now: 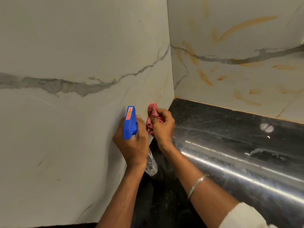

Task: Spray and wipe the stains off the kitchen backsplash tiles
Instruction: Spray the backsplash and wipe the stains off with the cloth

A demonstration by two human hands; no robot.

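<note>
In the centre of the frame my left hand (pixel 131 142) has its fingers curled tight round the neck of the spray bottle (pixel 130 122). Its blue trigger head points up along the left backsplash tile (pixel 65 46) and its clear body shows below my wrist, though I cannot tell how much liquid is inside. Just to the right, my right hand (pixel 162 125) pinches a bunched pink cloth (pixel 152 116) against that same tile near the corner, above the black countertop (pixel 230 145), while orange stains (pixel 243 27) streak the tile at upper right.
</note>
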